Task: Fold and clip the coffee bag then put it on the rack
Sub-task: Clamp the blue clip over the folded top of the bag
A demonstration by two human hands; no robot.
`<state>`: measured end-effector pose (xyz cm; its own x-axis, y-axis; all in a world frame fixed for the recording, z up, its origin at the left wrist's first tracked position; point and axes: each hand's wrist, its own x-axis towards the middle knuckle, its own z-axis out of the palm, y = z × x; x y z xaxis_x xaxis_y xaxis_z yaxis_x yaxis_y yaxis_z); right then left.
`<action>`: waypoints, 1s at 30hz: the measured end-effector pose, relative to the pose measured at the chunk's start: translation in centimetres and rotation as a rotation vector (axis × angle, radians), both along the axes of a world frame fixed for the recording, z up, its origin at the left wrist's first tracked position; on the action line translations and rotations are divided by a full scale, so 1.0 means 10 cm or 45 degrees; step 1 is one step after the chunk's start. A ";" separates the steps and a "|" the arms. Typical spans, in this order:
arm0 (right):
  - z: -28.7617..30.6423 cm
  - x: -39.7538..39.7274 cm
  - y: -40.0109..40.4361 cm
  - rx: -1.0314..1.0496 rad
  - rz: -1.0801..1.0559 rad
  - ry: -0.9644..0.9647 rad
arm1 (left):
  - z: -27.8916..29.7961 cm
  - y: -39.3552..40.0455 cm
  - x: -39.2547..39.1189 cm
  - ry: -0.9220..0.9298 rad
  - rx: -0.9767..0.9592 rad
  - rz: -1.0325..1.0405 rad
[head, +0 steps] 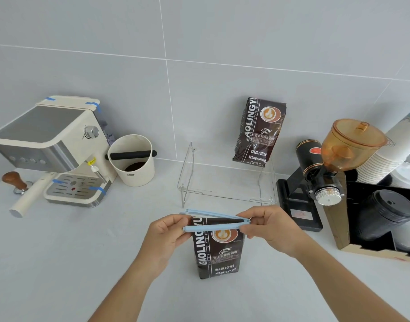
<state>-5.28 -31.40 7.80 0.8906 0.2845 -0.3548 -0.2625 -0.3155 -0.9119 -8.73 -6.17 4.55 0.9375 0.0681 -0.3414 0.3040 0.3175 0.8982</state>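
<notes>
The pale counter carries an espresso machine, clear rack, grinder and coffee bag.

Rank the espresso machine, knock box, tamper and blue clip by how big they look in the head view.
1. Espresso machine
2. Knock box
3. Blue clip, long but thin, and nearer the camera, so unsure
4. Tamper

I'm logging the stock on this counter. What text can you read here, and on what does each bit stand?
"GAOLINGYU", "BAKED.COFFEE", "NET.WEIGHT:45…" (cut off): the coffee bag in front.
"AOLINGYU", "BAKED.COFFEE", "NET.WEIGHT:454g": the rear coffee bag on the clear rack.
Chinese lines on both bags: too small to read.
Logo on the knock box: blurred.
Grinder plate: unreadable.
</notes>
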 end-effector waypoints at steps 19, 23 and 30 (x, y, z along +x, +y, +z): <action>0.06 -0.03 0.04 -0.405 0.121 -0.301 | 0.00 0.09 -0.08 -0.054 0.234 -0.221; 0.01 -0.05 0.04 -0.367 0.094 -0.331 | 0.04 0.15 0.00 -0.142 0.524 -0.308; -0.01 -0.08 0.05 -0.401 0.078 -0.383 | 0.09 0.26 0.14 -0.425 1.072 -0.461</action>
